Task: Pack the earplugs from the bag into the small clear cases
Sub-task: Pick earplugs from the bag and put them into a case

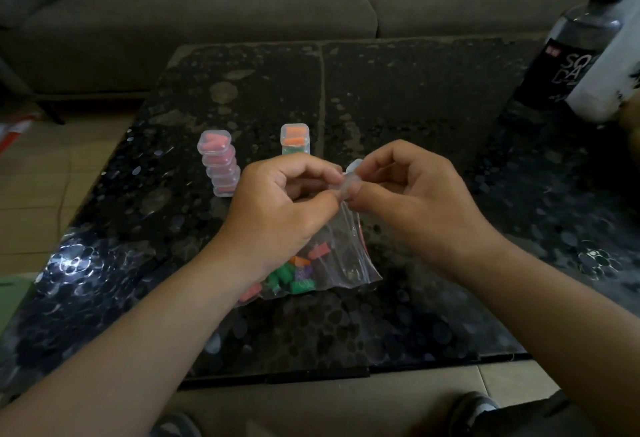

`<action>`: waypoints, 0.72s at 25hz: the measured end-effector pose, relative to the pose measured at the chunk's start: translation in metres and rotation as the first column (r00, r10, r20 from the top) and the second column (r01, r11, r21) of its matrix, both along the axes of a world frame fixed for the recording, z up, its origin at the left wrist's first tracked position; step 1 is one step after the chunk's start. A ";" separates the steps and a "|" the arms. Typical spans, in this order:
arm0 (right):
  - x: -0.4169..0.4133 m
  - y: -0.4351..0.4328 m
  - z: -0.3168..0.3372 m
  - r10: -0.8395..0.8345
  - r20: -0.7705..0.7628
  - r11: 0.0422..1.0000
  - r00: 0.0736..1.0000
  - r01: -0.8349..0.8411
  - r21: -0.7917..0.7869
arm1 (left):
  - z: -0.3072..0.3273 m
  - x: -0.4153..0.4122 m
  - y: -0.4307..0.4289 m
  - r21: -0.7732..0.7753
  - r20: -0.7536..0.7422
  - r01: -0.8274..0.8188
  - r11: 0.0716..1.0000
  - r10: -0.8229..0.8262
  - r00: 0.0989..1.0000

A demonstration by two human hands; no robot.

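Small clear case [350, 178]: looks empty, can't tell if the lid is open or closed. It is pinched between the fingertips of the left hand [280, 201] and right hand [412, 190].
Bag [349, 256]: clear plastic, crumpled, directly below both hands, top edge reaching up to the fingers.
Earplugs [294, 275]: loose in the bag's lower part by the left wrist; green, orange, pink, purple.
Pink stack [220, 166]: several closed cases of pink plugs, leaning, just left of and beyond the left hand.
Orange-topped stack [295, 138]: straight beyond the left hand, lower part hidden by it.
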State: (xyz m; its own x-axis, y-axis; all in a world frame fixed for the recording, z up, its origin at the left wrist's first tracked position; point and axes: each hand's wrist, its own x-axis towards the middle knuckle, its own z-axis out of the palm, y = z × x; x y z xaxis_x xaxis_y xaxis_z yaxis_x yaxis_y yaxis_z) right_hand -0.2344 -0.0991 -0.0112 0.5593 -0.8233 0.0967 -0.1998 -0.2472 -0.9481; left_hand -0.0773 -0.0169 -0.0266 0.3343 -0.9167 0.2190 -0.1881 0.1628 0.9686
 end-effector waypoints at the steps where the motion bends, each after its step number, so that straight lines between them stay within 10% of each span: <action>1: 0.001 -0.001 -0.001 0.000 0.009 1.000 1.000 0.000 0.031 | -0.001 0.000 0.000 -0.002 0.021 0.003 1.000 -0.003 1.000; 18: 0.003 0.000 0.001 0.014 -0.008 0.994 1.000 -0.013 0.111 | 0.001 0.000 0.000 0.030 0.183 -0.117 0.993 0.109 0.977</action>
